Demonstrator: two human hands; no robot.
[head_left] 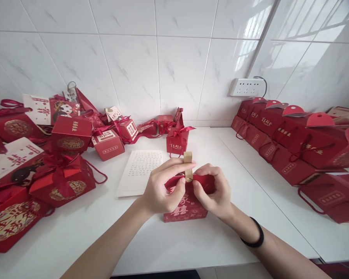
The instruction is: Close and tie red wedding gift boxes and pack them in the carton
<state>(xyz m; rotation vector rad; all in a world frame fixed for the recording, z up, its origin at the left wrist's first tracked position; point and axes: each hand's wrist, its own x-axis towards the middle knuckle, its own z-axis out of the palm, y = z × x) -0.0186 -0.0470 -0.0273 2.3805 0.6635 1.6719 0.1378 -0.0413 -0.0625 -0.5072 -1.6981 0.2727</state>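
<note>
A small red gift box point(186, 213) with pale characters on its front stands upright on the white table in front of me. A gold ribbon point(188, 157) sticks up from the middle of its top edge. My left hand point(164, 188) is closed on the left part of that edge, thumb in front, with its fingers reaching across the ribbon. On the other side, my right hand point(213, 190) pinches the top edge close to the ribbon's base, thumb and forefinger bent. My hands cover much of the box's upper part.
Finished-looking red boxes with bows point(66, 182) crowd the left side. A small bowed box point(177, 141) stands beyond my hands, near a handwritten sheet point(139, 166). Stacked red boxes point(291, 131) line the right. A power strip point(247, 87) is against the tiled wall.
</note>
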